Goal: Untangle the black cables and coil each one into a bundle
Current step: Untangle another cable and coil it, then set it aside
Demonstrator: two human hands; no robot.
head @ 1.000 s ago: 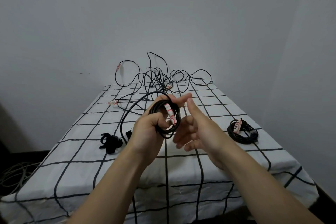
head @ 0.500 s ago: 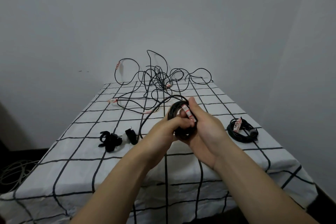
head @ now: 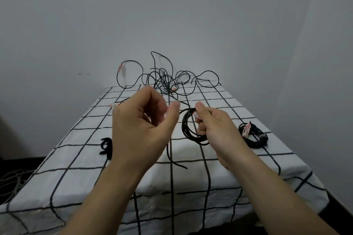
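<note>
White cloth with a black grid covers the desk (head: pixel 76 158). Above its middle the right hand (head: pixel 215 129) grips a round coil (head: pixel 186 129) of thin black cable. Beside it the left hand (head: pixel 141 129) is loosely curled and holds nothing. Loose tangled cables (head: pixel 164 82) lie at the far edge, and a wound bundle (head: pixel 254 137) lies near the right edge.

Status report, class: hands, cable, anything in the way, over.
Right hand grips the coil. Left hand loosely curled, holding nothing. Tangle lies at far edge; finished bundle at right.
</note>
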